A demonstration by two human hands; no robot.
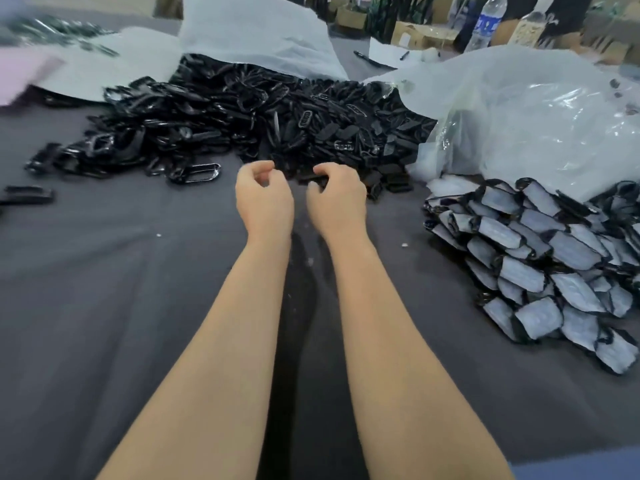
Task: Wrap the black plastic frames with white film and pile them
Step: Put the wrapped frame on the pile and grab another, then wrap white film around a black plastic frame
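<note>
Grey cloth (104,306) covers the whole work surface under both our forearms, creased and dotted with a few white specks.

Just beyond our fingertips lies one sprawling heap of glossy black plastic frames (242,116), far too many to count. It spreads away to the left of the left hand.

Beyond and to the right of the right hand slumps one large, crumpled clear plastic bag (536,116). In front of the bag, well to the right of that hand, sits one pile of frames wrapped in white film (540,258), overlapping in rough rows. We count dozens.

Beyond the heap rises one crumpled sheet of white film (256,32).

Our left hand (265,202) hovers at the heap's near edge, its fingers curled in and the thumb close to the forefinger. We see nothing between them. Our right hand (337,202) is just beside it, with curled fingertips down among the nearest frames. We cannot tell whether it has hold of one.

Two loose frames lie apart to the left: one oblong frame (197,173) near the left hand, and one blurred frame (27,195) far off.

Far beyond the right hand stand two clear plastic bottles (487,22) among brown cardboard boxes (415,34), in a cluttered workroom.
</note>
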